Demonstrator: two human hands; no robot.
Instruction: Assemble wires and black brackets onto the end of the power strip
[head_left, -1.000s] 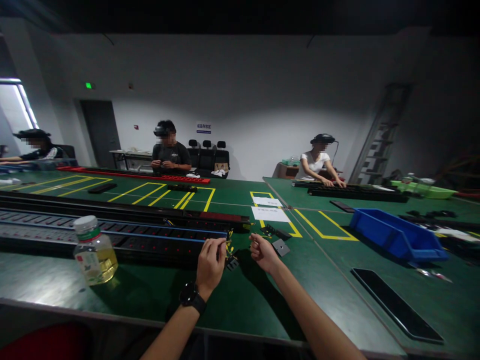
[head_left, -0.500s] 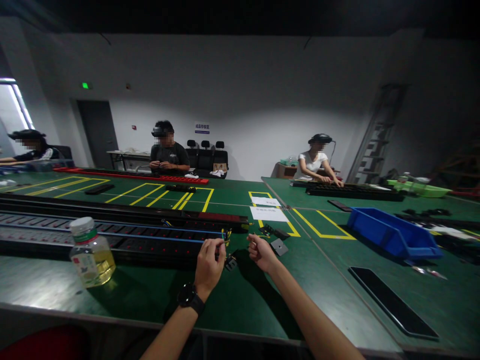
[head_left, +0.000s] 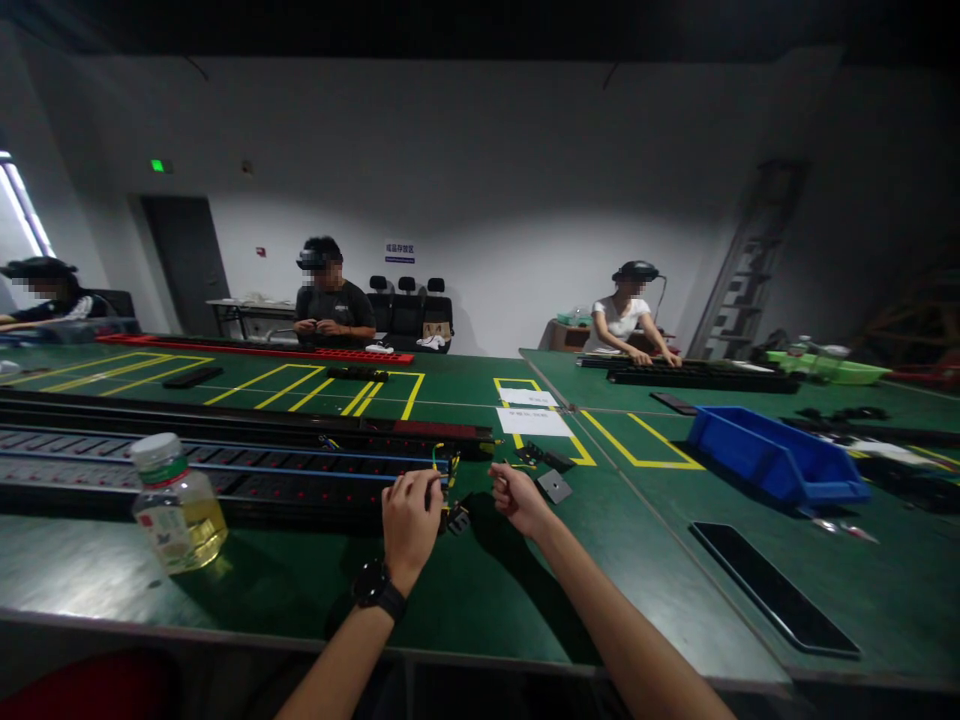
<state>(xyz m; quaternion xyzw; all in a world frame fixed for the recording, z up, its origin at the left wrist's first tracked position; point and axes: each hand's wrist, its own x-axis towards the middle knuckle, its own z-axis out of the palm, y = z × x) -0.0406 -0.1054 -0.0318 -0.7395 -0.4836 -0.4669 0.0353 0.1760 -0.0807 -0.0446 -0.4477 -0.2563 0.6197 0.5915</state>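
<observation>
At the right end of a long black rail (head_left: 300, 496) with blue strips and red dots, my left hand (head_left: 411, 520) is closed, its curled fingers by the thin yellow and green wires (head_left: 453, 468). Whether a wire is between those fingertips is hidden. A short gap to the right, my right hand (head_left: 517, 500) makes a pinch above the table; anything in it is too small to name. Just below the rail end lies a small black slotted part (head_left: 459, 518). A grey square plate with a hole (head_left: 554, 487) rests beside my right hand.
A bottle of yellow liquid (head_left: 178, 510) stands before the rail at left. To the right are a blue bin (head_left: 776, 460) and a dark phone-like slab (head_left: 772, 588). White papers (head_left: 534, 421) lie ahead. Across the table, several people work, one at black rails (head_left: 701, 379).
My left hand has shifted slightly left and down, and its fingers look a little more spread over the rail end. My right hand keeps its pinch. The whole view has shifted slightly.
</observation>
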